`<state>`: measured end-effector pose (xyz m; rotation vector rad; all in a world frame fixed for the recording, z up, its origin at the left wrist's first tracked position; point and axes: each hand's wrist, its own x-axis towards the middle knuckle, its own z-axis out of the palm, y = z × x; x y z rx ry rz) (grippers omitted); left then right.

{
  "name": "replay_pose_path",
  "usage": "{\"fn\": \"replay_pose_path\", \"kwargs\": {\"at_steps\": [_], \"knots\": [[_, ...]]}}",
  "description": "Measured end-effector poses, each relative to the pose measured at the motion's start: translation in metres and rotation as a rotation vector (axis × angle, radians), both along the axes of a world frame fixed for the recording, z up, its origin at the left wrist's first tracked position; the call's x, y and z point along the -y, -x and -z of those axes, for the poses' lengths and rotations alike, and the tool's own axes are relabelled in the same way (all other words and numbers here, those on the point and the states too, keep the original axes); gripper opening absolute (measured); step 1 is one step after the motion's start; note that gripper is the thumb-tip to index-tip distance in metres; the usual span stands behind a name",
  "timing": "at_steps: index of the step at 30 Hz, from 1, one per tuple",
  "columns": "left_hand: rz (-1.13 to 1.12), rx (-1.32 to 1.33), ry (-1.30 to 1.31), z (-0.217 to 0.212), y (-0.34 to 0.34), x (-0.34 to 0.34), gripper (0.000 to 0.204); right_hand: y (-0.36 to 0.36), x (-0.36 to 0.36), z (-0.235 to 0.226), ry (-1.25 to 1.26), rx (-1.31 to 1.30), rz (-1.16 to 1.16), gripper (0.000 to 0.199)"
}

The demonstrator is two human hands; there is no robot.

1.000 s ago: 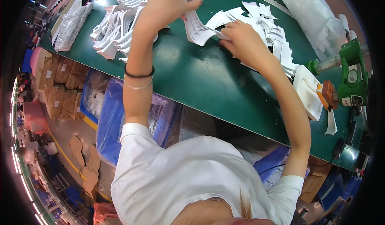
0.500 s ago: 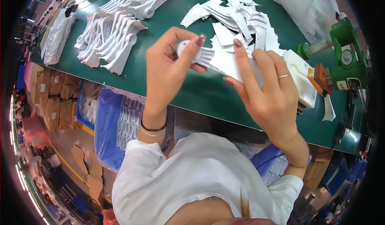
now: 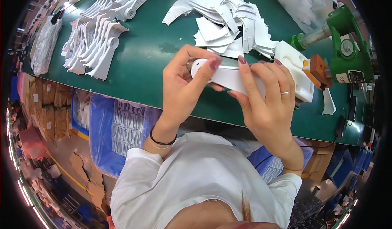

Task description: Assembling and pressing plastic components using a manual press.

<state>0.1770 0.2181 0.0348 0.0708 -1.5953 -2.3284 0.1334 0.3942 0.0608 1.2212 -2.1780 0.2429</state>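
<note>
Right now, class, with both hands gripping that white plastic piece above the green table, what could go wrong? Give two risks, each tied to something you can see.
1. The white plastic piece is held only by fingertips of the left hand and right hand; it might slip.
2. The right hand sits close to the loose pile of flat white cutouts; a stray elbow move could scatter them across the green table.
</note>
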Motion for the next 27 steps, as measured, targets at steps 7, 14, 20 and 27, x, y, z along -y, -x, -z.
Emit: {"fn": "replay_pose_path", "kwargs": {"at_steps": [7,14,20,27], "knots": [[0.038,0.054,0.228,0.002,0.006,-0.014,0.022,-0.001,-0.017,-0.005,0.074,0.097,0.105,0.046],[0.301,0.013,0.303,0.001,0.018,-0.042,0.022,-0.009,-0.072,0.049,0.875,0.520,-0.198,0.089],[0.553,-0.109,0.523,-0.011,0.038,-0.065,0.028,-0.022,-0.124,0.046,0.887,0.634,0.082,0.074],[0.343,-0.548,1.095,-0.001,0.098,-0.084,0.030,0.009,-0.168,0.039,0.575,0.504,0.472,0.058]]}}
